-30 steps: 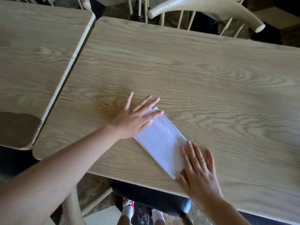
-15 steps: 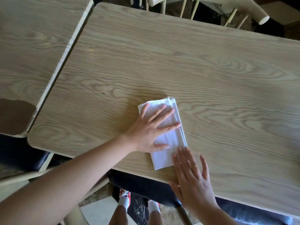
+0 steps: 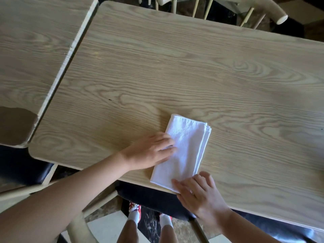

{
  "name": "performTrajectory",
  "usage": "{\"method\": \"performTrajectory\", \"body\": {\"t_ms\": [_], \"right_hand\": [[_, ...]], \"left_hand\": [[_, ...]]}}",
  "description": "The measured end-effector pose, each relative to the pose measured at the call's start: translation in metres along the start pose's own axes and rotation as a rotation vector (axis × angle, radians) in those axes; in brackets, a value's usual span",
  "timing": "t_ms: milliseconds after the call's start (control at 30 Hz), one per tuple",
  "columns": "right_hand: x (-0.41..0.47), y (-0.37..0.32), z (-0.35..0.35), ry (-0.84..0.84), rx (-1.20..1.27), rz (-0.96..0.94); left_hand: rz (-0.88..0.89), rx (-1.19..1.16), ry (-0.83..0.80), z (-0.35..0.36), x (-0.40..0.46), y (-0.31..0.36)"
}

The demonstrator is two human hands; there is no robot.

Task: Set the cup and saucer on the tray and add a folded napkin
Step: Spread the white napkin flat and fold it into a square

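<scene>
Far left we note a second wood-grain table (image 3: 35, 50), its edge running just beside the main table (image 3: 192, 67) with a narrow dark gap between them. Our left hand (image 3: 149, 151) lies palm-down on the main tabletop, fingers together and flat, their tips pressing the left edge of the white napkin (image 3: 184, 149). The napkin is folded into a long rectangle, layered edges showing along its right side, lying at a slant close to the near table edge, its lower corner reaching that edge. Our right hand (image 3: 199, 192) rests on that lower corner, fingers slightly spread and flat on the cloth. Beyond the far edge, upper right, stands a pale spindle-back chair (image 3: 245, 7). No cup, saucer or tray visible.
</scene>
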State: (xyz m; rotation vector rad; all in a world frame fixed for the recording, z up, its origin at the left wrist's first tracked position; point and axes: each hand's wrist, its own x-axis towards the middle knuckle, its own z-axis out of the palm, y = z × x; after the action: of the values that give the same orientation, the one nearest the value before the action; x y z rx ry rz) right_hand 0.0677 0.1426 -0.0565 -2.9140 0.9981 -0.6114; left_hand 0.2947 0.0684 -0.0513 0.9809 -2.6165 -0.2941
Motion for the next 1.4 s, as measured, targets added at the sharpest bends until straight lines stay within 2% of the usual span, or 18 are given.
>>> {"method": "performTrajectory", "body": {"t_ms": [67, 233, 467, 567, 667, 733, 867, 900, 967, 1100, 1167, 1233, 1400], "right_hand": [[-0.003, 0.004, -0.001, -0.015, 0.025, -0.002], [-0.015, 0.013, 0.0, -0.12, 0.06, -0.005], [-0.01, 0.015, -0.003, -0.269, 0.045, 0.141], [-0.01, 0.019, -0.007, -0.226, 0.09, 0.109], [-0.005, 0.027, -0.013, -0.109, 0.239, 0.104], [0.002, 0.03, -0.015, -0.043, 0.379, 0.227], [0.019, 0.022, -0.017, 0.046, 0.577, 0.656], [0.022, 0.021, -0.018, 0.051, 0.613, 0.694], [0.022, 0.024, -0.02, 0.028, 0.679, 0.638], [0.016, 0.04, -0.016, -0.029, 0.518, 0.377], [0.016, 0.043, -0.011, 0.029, 0.399, 0.366], [0.02, 0.044, -0.009, 0.124, 0.334, 0.445], [0.043, 0.028, -0.01, 0.261, 0.354, 0.85]], "left_hand": [[-0.035, -0.059, -0.031, -0.005, -0.018, 0.003], [-0.097, -0.025, -0.287, -0.018, -0.048, 0.008], [-0.151, 0.1, -0.382, -0.017, -0.051, 0.018], [-0.153, 0.1, -0.319, -0.015, -0.052, 0.025], [-0.167, 0.045, -0.22, -0.012, -0.055, 0.036], [-0.203, -0.002, -0.165, -0.01, -0.055, 0.04], [-0.288, -0.029, 0.011, -0.002, -0.048, 0.04], [-0.312, -0.054, 0.076, -0.001, -0.044, 0.04], [-0.383, -0.124, 0.189, 0.0, -0.035, 0.041], [-0.545, -0.201, 0.327, 0.003, -0.027, 0.043], [-0.587, -0.225, 0.374, 0.006, -0.025, 0.045], [-0.667, -0.238, 0.401, 0.009, -0.023, 0.048], [-0.942, -0.332, 0.492, 0.006, -0.006, 0.059]]}}
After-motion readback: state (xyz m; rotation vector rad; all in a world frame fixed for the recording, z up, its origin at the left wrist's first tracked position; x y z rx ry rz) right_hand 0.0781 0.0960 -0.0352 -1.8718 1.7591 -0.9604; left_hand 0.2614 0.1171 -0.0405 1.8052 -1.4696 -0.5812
